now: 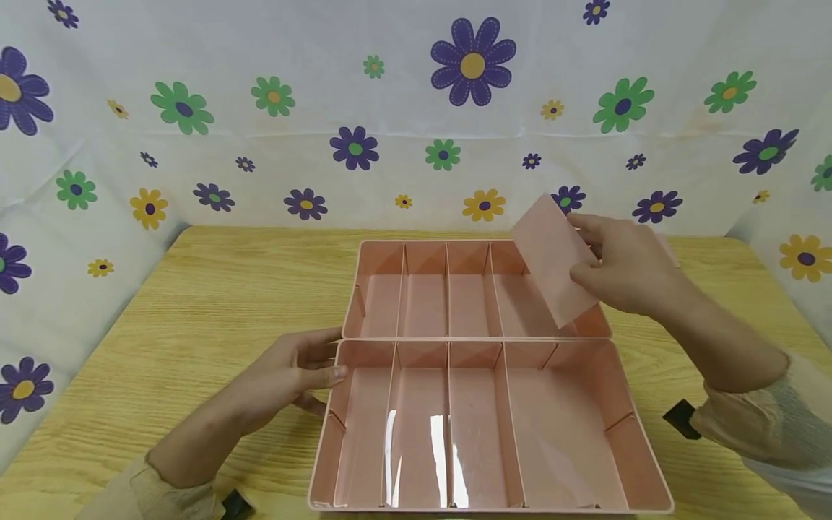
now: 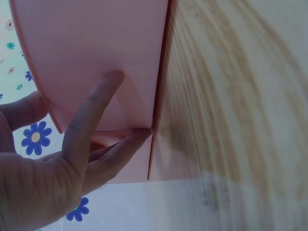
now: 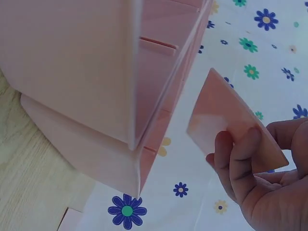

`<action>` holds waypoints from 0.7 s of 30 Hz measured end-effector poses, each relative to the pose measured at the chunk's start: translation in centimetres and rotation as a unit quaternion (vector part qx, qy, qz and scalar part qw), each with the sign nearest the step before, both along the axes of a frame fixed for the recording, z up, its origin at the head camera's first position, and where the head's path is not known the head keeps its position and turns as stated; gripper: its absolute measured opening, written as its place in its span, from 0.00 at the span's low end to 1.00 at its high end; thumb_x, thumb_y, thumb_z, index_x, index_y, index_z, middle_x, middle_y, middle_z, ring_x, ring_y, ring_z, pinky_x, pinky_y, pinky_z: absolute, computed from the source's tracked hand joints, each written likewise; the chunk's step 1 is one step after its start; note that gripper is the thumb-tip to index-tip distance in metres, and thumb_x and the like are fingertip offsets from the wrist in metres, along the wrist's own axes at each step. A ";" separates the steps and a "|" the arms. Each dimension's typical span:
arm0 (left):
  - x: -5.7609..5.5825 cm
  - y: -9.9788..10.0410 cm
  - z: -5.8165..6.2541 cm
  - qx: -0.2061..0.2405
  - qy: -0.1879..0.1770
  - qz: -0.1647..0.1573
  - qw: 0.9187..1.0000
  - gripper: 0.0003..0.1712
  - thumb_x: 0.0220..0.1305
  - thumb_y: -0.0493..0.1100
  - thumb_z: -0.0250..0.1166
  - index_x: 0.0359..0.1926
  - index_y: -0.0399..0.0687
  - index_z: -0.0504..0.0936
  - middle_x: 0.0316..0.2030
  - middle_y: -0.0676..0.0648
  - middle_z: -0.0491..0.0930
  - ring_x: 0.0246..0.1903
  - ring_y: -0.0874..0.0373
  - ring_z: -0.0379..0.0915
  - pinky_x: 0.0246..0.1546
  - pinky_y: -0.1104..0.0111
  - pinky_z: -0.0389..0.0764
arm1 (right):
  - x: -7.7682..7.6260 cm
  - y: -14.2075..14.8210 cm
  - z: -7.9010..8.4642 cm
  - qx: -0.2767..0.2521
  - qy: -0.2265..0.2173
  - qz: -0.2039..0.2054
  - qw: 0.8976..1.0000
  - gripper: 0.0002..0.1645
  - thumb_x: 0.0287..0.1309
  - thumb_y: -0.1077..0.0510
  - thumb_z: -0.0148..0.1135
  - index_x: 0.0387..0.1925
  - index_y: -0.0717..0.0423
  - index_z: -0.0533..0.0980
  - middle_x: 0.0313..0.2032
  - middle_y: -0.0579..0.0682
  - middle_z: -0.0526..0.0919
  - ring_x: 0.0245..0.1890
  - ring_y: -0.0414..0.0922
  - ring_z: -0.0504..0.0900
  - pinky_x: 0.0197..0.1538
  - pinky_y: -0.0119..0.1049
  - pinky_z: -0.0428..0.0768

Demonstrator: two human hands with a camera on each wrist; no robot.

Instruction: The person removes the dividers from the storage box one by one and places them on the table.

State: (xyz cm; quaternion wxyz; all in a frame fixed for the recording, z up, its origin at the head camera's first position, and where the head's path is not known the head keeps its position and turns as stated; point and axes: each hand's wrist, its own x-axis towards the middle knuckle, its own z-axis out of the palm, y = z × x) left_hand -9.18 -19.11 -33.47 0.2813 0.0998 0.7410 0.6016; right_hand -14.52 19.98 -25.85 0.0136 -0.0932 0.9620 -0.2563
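A thin pink panel [image 1: 546, 253] is hanging tilted in the air, its lower corner showing in front of the wide right-end compartment of the far tray [image 1: 380, 258]; the right-wrist view is showing it apart from the trays. The person's right hand [image 1: 624, 263] is pinching it by its right edge, thumb on one side and fingers on the other.

Just below, the near tray [image 1: 640, 448] is lying flush against the far one, both pink. The left hand [image 1: 286, 375] is holding the near tray at its left rear corner, thumb hooking over the rim, one finger pressing the outer wall and another touching by the seam between the trays. Upright dividers [image 1: 509, 433] are splitting each tray into narrow compartments on the left and a wider one on the right, and bright reflections are streaking the near tray's floor.

Another pink piece [image 1: 668, 250] is lying on the table behind the right hand, partly hidden. The trays are resting on the wood-grained table [image 1: 227, 289], and a white flowered cloth [image 1: 390, 101] is hanging behind. Beige sleeves [image 1: 162, 498] are bunching on both forearms.
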 end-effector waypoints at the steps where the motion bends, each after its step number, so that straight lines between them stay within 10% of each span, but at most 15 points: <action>1: 0.0 0.0 0.0 -0.001 0.000 0.000 1.000 0.38 0.63 0.42 0.58 0.68 0.35 0.51 0.61 0.30 0.62 0.50 0.43 0.71 0.34 0.52 0.82 | 0.1 0.2 0.1 -0.012 0.003 -0.006 1.000 0.40 0.48 0.65 0.50 0.67 0.59 0.57 0.53 0.66 0.74 0.47 0.59 0.76 0.27 0.40 0.81; 8: -0.1 0.1 0.0 0.004 0.000 -0.004 1.000 0.38 0.64 0.41 0.57 0.68 0.35 0.50 0.64 0.31 0.58 0.53 0.42 0.68 0.34 0.52 0.82 | 1.0 2.0 0.9 -0.075 0.080 -0.030 0.993 0.40 0.50 0.68 0.49 0.67 0.46 0.60 0.55 0.60 0.75 0.47 0.55 0.77 0.40 0.49 0.81; 14: 0.0 0.1 0.0 0.004 -0.002 -0.002 1.000 0.40 0.63 0.42 0.58 0.69 0.35 0.48 0.65 0.31 0.56 0.54 0.42 0.67 0.35 0.52 0.81 | 1.5 3.8 0.9 -0.074 0.153 -0.088 0.981 0.39 0.50 0.68 0.54 0.65 0.45 0.60 0.48 0.59 0.79 0.41 0.53 0.79 0.28 0.16 0.73; 21: 0.0 0.0 -0.1 0.002 -0.006 0.000 1.000 0.40 0.63 0.43 0.59 0.69 0.36 0.49 0.63 0.30 0.58 0.52 0.43 0.68 0.35 0.52 0.81 | 1.3 6.6 -0.3 -0.091 0.181 -0.172 0.964 0.35 0.53 0.65 0.55 0.62 0.46 0.58 0.48 0.57 0.75 0.34 0.39 0.79 0.28 0.11 0.68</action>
